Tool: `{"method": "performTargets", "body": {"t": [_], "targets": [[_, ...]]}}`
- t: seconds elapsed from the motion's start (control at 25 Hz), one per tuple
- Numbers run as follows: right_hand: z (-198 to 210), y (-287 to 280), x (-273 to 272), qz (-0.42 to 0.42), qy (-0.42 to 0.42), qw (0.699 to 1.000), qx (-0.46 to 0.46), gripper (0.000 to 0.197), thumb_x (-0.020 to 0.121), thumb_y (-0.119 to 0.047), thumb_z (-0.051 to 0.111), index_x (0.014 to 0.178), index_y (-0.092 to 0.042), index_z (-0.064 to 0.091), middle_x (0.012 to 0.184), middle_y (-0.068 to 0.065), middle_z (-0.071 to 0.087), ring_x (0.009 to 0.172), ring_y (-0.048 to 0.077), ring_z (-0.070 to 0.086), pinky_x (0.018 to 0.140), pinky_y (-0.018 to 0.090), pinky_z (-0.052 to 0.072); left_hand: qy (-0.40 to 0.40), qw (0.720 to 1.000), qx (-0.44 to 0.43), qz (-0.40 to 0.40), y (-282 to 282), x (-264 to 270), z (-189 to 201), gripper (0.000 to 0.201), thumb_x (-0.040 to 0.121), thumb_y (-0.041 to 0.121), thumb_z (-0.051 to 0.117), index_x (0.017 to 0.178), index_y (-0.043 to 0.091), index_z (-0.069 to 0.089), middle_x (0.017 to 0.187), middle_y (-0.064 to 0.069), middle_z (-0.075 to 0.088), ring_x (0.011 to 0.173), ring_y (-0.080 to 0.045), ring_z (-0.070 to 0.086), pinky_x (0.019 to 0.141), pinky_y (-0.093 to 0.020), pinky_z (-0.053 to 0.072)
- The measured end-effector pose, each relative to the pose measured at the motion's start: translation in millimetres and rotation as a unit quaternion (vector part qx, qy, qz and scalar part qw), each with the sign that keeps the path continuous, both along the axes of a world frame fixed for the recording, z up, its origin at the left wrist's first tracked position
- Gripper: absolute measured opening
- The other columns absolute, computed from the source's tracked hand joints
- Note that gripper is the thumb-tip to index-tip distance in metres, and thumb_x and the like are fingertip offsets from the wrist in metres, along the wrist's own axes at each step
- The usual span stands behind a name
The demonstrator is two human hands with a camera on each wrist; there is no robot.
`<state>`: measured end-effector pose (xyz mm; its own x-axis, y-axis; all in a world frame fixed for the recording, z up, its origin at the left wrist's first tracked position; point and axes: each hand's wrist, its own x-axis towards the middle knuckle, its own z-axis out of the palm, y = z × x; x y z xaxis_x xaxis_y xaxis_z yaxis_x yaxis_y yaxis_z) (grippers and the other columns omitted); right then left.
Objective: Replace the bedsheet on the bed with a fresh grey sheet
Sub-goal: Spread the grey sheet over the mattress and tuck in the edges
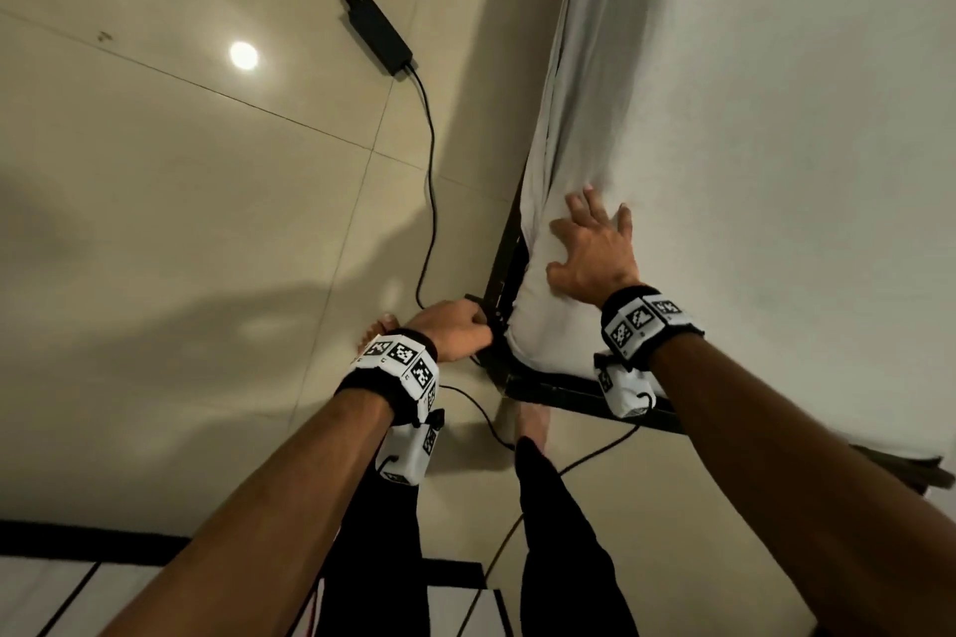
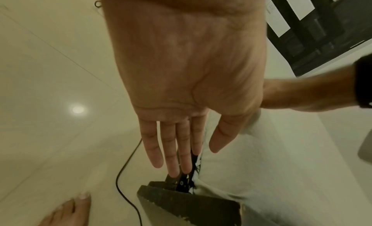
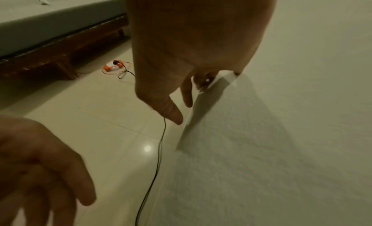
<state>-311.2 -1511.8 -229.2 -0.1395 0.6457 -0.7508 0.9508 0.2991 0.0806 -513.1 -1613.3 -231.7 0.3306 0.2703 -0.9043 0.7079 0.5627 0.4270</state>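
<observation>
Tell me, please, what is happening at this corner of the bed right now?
A person stands barefoot at the corner of the bed, working on the pale sheet. Their right hand lies spread on the sheet over the mattress corner, pressing it down. Their left hand reaches with straight fingers toward the dark bed frame just below that corner, holding nothing. A black cable with a power adapter runs across the tiled floor beside them.

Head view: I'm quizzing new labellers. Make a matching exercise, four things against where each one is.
Things:
1. right hand
2. left hand
3. power adapter
4. sheet

Places:
A. lying on the floor tiles
B. at the dark frame corner
C. covering the mattress
D. spread flat on the mattress corner

Pairs: 1-D, 2-B, 3-A, 4-C
</observation>
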Motion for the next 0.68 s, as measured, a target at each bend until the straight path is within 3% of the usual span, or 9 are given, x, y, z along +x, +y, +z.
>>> {"method": "performTargets", "body": {"t": [0.08,0.32,0.4,0.48,0.56,0.68], "targets": [[-3,8,-4,-0.014,-0.002,0.999,-0.029,0.072,0.083,-0.039,0.066,0.151,-0.023,0.049,0.173,0.004,0.012,0.161,0.023,-0.005,0.125,0.065,0.001,0.011,1.000,0.010,0.018,0,-19,4,0.039,0.087,0.039,0.057,0.122,0.026,0.066,0.132,-0.001,0.065,0.120,-0.025,0.058,0.105,-0.039,0.045],[2,18,-7,-0.026,0.004,0.998,-0.060,0.071,0.084,-0.035,0.065,0.152,-0.029,0.048,0.173,0.004,0.013,0.161,0.020,-0.003,0.125,0.065,0.003,0.031,0.997,0.038,0.055,29,-32,19,0.034,0.092,0.029,0.058,0.123,0.018,0.067,0.129,-0.006,0.066,0.120,-0.026,0.059,0.105,-0.038,0.047],[4,20,-10,-0.046,0.014,0.997,-0.063,0.068,0.086,-0.038,0.064,0.152,-0.028,0.048,0.172,0.003,0.019,0.161,0.019,0.001,0.125,0.063,0.003,0.028,0.997,0.046,0.062,44,-26,21,0.030,0.089,0.033,0.058,0.114,0.023,0.070,0.127,-0.004,0.067,0.121,-0.026,0.059,0.108,-0.040,0.044],[5,24,-13,-0.082,0.028,0.994,-0.059,0.066,0.088,-0.040,0.061,0.152,-0.028,0.049,0.170,0.001,0.024,0.160,0.017,0.005,0.126,0.060,0.005,0.025,0.996,0.068,0.046,61,-19,18,0.025,0.076,0.047,0.055,0.094,0.037,0.070,0.130,-0.003,0.066,0.132,-0.028,0.051,0.119,-0.048,0.031],[4,25,-14,-0.122,0.041,0.991,-0.033,0.066,0.087,-0.043,0.058,0.150,-0.027,0.051,0.167,0.000,0.033,0.158,0.018,0.018,0.125,0.054,0.012,0.021,0.996,0.079,0.024,77,-13,4,0.025,0.065,0.056,0.051,0.080,0.048,0.068,0.140,-0.008,0.061,0.142,-0.032,0.040,0.123,-0.052,0.020],[0,28,-16,-0.247,0.101,0.963,0.035,0.065,0.081,-0.041,0.054,0.144,-0.025,0.058,0.152,0.002,0.054,0.143,0.022,0.046,0.117,0.046,0.025,0.023,0.998,0.063,0.018,110,-10,10,0.020,0.071,0.048,0.055,0.083,0.043,0.070,0.153,-0.010,0.048,0.142,-0.030,0.041,0.121,-0.045,0.029]]}}
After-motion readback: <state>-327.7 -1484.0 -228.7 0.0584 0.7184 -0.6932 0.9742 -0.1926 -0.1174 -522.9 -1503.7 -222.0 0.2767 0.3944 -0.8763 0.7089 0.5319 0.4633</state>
